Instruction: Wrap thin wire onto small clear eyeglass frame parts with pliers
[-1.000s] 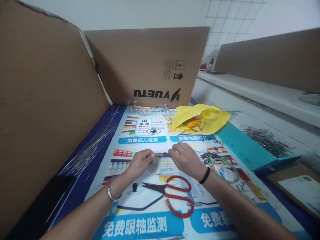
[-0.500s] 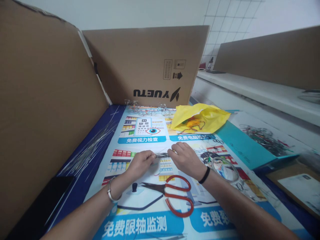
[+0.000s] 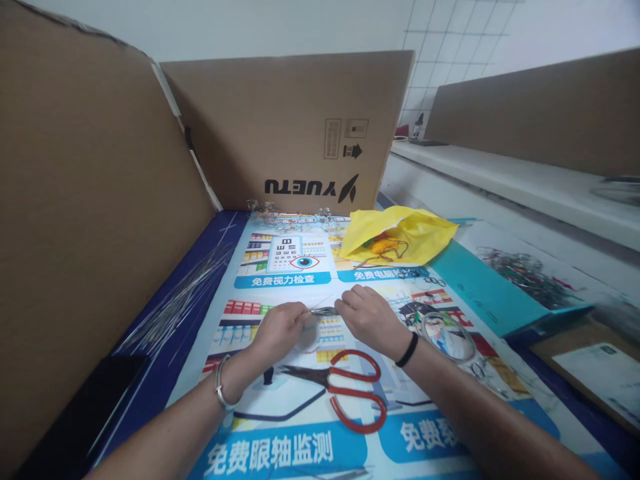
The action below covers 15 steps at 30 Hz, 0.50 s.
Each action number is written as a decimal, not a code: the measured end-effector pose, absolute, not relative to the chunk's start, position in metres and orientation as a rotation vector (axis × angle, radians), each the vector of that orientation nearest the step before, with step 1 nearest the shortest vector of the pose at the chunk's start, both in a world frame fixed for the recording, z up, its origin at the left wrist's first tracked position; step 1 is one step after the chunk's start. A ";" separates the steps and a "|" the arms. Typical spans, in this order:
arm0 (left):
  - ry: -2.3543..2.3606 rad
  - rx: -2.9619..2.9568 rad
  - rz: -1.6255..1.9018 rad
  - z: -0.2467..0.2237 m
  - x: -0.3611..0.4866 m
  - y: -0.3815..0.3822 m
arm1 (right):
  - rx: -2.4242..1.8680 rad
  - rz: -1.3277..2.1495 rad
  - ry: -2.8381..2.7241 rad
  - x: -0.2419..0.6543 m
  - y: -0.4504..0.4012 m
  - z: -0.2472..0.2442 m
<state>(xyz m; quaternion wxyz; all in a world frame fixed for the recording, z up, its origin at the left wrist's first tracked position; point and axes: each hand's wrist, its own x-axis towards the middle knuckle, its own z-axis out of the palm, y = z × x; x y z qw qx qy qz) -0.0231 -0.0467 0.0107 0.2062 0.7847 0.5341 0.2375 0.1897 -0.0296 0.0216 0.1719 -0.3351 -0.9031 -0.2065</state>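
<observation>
My left hand (image 3: 286, 328) is closed, pinching the left end of a small bundle of thin silvery wire (image 3: 324, 311). The bundle's right end is in the closed fingers of my right hand (image 3: 369, 319), so it spans the short gap between both hands. Just below lie scissors with red handles (image 3: 356, 391), blades pointing left. To the right of my right hand, a loop of clear line or wire (image 3: 473, 347) rests on the printed sheet (image 3: 300, 360). What exactly the fingertips pinch is hidden.
A yellow bag (image 3: 425, 233) with orange cord lies behind my right hand. Long thin wires (image 3: 173, 303) and a dark phone-like slab (image 3: 95, 407) are at left. Cardboard panels (image 3: 240, 127) stand behind and left. A teal box (image 3: 480, 293) with tangled wires (image 3: 525, 273) sits right.
Both hands keep their hold on the wire bundle and have barely moved. The whole view has shifted very slightly.
</observation>
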 end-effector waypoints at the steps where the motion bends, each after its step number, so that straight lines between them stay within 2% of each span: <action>1: 1.487 2.182 0.665 0.011 -0.023 -0.047 | -0.951 -0.584 -2.555 0.190 -0.029 0.021; 15: 1.444 2.081 0.725 0.011 -0.022 -0.047 | -0.999 -0.568 -2.585 0.190 -0.029 0.021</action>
